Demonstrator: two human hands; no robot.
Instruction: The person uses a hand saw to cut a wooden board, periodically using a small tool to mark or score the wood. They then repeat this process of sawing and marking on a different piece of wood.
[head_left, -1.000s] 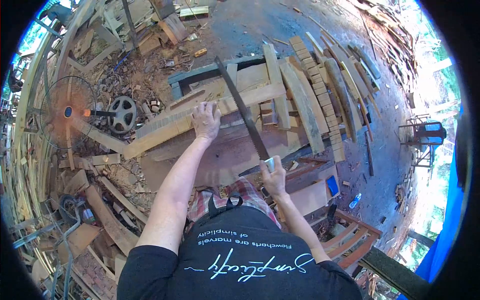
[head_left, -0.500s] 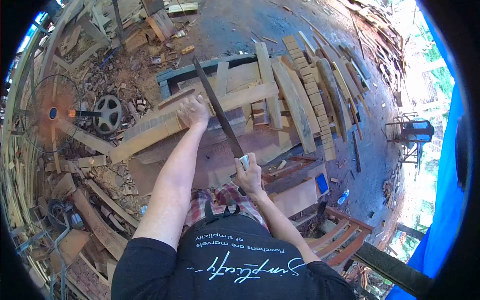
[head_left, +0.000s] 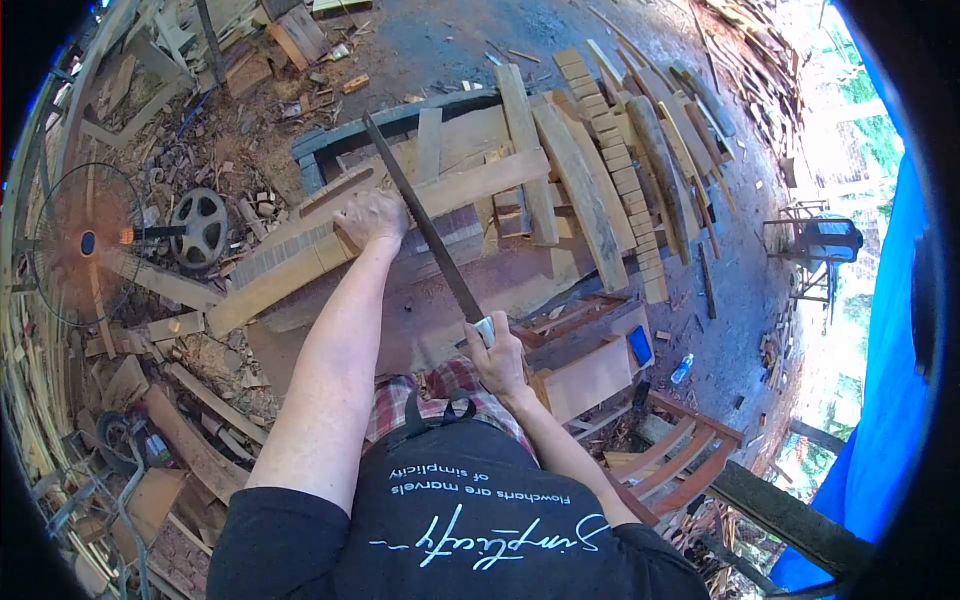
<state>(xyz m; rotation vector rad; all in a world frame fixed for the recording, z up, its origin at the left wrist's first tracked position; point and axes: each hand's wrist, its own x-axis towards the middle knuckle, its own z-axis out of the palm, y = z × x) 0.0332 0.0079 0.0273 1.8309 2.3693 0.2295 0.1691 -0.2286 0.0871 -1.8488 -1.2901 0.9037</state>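
One saw [head_left: 423,217] is held at frame centre by the right grip [head_left: 498,357], closed round its handle [head_left: 485,331]. One plank [head_left: 488,180], upper centre, is touched by the left grip [head_left: 373,215], whose closure cannot be told. One fan [head_left: 88,243] is seen left.

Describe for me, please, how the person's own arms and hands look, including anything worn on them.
Both arms emerge from short, plain black sleeves. The left hand and right hand are ungloved, with no watch visible; rings are too small to tell.

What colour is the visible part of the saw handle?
The saw handle looks whitish; the head view shows it.
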